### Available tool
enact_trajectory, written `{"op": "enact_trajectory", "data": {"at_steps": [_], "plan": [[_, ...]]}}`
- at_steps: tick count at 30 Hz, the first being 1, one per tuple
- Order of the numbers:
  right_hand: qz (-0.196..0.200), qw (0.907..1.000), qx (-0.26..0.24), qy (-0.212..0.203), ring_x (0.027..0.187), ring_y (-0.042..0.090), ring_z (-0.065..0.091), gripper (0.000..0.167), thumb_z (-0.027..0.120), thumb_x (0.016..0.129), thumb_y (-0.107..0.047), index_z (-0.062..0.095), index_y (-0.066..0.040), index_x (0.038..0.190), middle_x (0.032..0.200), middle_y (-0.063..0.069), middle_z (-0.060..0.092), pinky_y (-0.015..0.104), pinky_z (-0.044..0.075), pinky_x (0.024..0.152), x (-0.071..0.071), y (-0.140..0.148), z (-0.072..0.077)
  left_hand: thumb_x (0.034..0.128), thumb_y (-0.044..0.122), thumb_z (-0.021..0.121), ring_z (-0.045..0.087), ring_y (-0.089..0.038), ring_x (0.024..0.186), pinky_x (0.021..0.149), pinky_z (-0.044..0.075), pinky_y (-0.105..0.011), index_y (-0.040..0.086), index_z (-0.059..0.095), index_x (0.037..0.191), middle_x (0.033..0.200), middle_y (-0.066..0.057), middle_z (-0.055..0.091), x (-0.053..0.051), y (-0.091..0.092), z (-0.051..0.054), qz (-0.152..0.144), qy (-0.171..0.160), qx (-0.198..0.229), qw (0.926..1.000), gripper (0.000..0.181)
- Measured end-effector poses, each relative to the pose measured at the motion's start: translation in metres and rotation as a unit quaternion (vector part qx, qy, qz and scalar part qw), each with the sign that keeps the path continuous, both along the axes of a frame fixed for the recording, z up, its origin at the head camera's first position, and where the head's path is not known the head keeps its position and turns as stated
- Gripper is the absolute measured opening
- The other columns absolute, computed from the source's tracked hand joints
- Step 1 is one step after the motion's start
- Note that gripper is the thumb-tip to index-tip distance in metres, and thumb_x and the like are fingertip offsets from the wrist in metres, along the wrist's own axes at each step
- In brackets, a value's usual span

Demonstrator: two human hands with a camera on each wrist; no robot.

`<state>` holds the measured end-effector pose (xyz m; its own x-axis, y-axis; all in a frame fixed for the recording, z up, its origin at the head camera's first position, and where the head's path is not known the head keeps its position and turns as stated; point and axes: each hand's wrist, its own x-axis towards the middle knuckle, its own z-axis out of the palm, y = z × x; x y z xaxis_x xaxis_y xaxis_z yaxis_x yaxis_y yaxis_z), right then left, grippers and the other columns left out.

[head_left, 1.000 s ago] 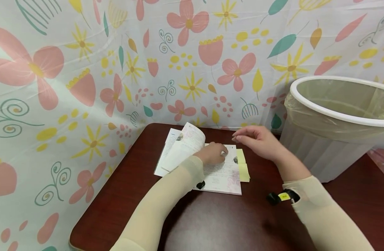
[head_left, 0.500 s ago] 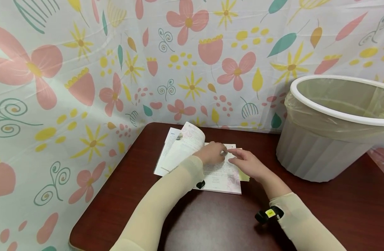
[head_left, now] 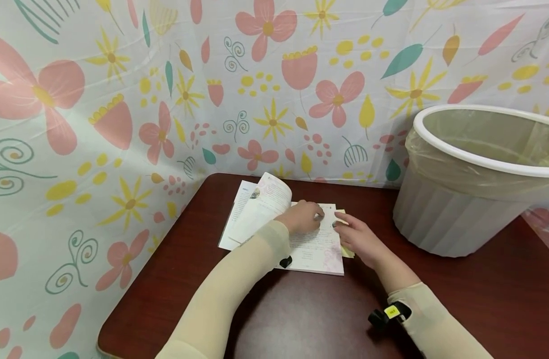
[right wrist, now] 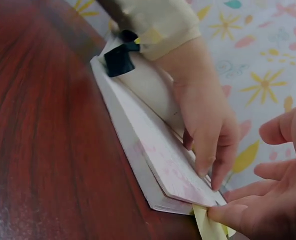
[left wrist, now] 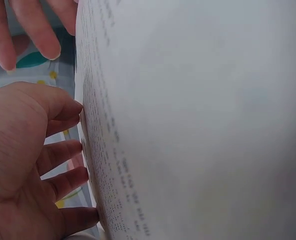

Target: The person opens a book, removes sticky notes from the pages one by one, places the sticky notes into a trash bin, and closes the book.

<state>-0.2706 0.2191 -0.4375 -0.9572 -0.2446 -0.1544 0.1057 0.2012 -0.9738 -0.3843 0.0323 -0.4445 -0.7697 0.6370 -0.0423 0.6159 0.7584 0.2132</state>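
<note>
An open book [head_left: 310, 259] lies on the dark red table, its left pages lifted and curling. The left hand [head_left: 301, 218] rests on the right page near its upper part, fingers bent, fingertips touching the paper; the left wrist view shows this hand [left wrist: 18, 150] beside printed pages. At the book's right edge is the right hand [head_left: 357, 240], its fingers spread and relaxed. Yellow sticky notes [head_left: 347, 252] stick out under it. In the right wrist view, a fingertip of the right hand [right wrist: 275, 200] touches the page corner beside the yellow notes [right wrist: 207, 225].
A grey bin [head_left: 449, 219] with a white rim and a clear liner stands on the table to the right. A flower-patterned curtain [head_left: 274, 89] hangs behind and to the left. The table's edge [head_left: 135, 279] runs along the left side.
The right hand came down and left from above the table to the page, then shifted slightly right to the book's edge. The left hand stays on the page.
</note>
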Motion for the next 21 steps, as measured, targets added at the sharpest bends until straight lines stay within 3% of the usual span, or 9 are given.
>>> {"op": "enact_trajectory", "data": {"at_steps": [5, 13, 18, 21], "plan": [[-0.024, 0.9973, -0.066, -0.022, 0.154, 0.046, 0.025, 0.065, 0.039, 0.112, -0.021, 0.007, -0.005, 0.166, 0.166, 0.030, 0.022, 0.057, 0.029, 0.122, -0.0021, 0.0055, 0.0020, 0.1010, 0.027, 0.057, 0.056, -0.025, 0.136, 0.116, 0.045, -0.038, 0.024, 0.068, 0.136, 0.143, 0.007, 0.064, -0.0011, 0.0002, -0.0007, 0.002, 0.001, 0.000, 1.0000, 0.037], [-0.062, 0.9935, -0.091, -0.028, 0.154, 0.041, 0.031, 0.063, 0.037, 0.111, -0.020, 0.010, -0.007, 0.166, 0.167, 0.026, 0.026, 0.052, 0.033, 0.122, -0.0030, 0.0087, 0.0017, 0.1007, 0.027, 0.056, 0.055, -0.025, 0.138, 0.117, 0.044, -0.038, 0.024, 0.067, 0.137, 0.145, 0.007, 0.063, -0.0012, 0.0006, 0.0000, 0.004, 0.000, -0.010, 0.9999, 0.038], [-0.072, 0.9901, -0.116, -0.035, 0.154, 0.039, 0.030, 0.061, 0.035, 0.111, -0.018, 0.012, -0.005, 0.166, 0.167, 0.027, 0.025, 0.035, 0.048, 0.112, -0.0035, 0.0089, -0.0012, 0.1006, 0.026, 0.056, 0.055, -0.025, 0.138, 0.116, 0.044, -0.038, 0.024, 0.067, 0.137, 0.145, 0.007, 0.063, -0.0002, 0.0006, 0.0004, 0.005, -0.001, -0.009, 0.9999, 0.038], [-0.077, 0.9875, -0.131, -0.043, 0.155, 0.039, 0.029, 0.060, 0.034, 0.110, -0.017, 0.014, -0.005, 0.165, 0.167, 0.027, 0.023, 0.029, 0.051, 0.105, -0.0044, 0.0085, -0.0023, 0.1004, 0.025, 0.056, 0.056, -0.025, 0.137, 0.115, 0.045, -0.037, 0.025, 0.068, 0.136, 0.143, 0.007, 0.064, 0.0001, 0.0004, 0.0005, 0.006, -0.001, -0.004, 1.0000, 0.038]]}}
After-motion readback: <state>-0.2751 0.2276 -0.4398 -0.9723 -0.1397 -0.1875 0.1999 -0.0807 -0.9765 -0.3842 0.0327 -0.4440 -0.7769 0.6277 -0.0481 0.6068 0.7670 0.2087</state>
